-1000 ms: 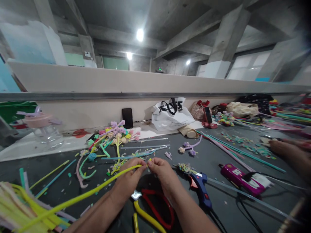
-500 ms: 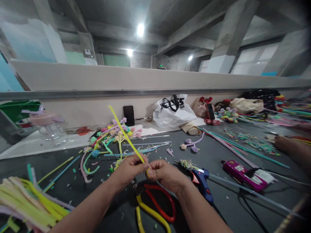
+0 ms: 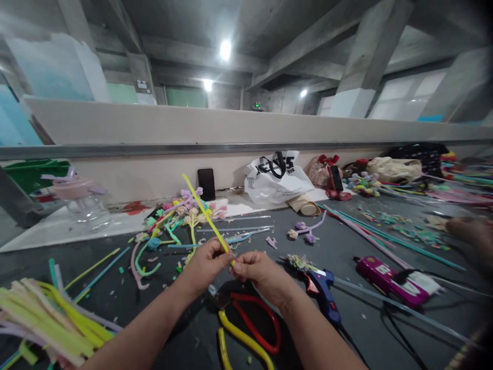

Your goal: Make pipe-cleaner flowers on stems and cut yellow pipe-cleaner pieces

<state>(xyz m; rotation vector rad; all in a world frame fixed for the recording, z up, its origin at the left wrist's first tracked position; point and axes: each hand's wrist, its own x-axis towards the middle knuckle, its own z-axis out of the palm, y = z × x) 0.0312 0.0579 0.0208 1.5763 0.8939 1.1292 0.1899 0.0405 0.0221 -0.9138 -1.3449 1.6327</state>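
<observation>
A yellow pipe cleaner [image 3: 206,215] slants up and to the left from between my hands. My left hand [image 3: 208,264] pinches it near its lower end, thumb against fingers. Right beside it, my right hand [image 3: 262,275] is closed at the very end of the same stem, its fingertips almost touching the left thumb. Under my wrists lie cutting pliers [image 3: 256,321] with one red and one yellow handle. A blue glue gun [image 3: 325,295] rests just right of my right hand, bits of coloured fluff at its nozzle.
Bundled pipe cleaners [image 3: 50,324] fill the lower left. Fluffy flowers [image 3: 188,205] lie beyond my hands, a purple branch [image 3: 314,228] to their right. A magenta tool [image 3: 393,282] with cables, a white bag [image 3: 277,180] and a bottle [image 3: 84,205] stand around. Another person's hand [image 3: 468,231] is at right.
The yellow pipe cleaner's upper tip has come slightly down and right, and less of its lower end shows between my fingers. The whole view has shifted a little.
</observation>
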